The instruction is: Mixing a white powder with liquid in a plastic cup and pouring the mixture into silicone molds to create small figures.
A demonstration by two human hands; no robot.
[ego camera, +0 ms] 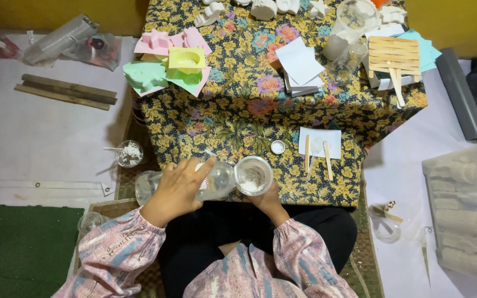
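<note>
Clear plastic bottle point(205, 185) tipped against a clear plastic cup point(253, 175).
Left hand point(176, 189) grips the bottle; right hand point(269, 200) clasps the powder-bottomed cup over the floral-clothed tabletop point(233, 118).

Left hand point(176, 187) reaches forward, palm down, fingers point(202, 167) curled in a grip. Right hand point(269, 200) lies lower, mostly hidden, also gripping; both sleeved forearms angle inward.

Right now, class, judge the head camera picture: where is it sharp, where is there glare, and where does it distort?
Head view: the floral cloth and left hand are sharp; soft, even light with faint shadows; small glints on the clear bottle and cup; the edges bow slightly, as at the plastic bin.
</note>
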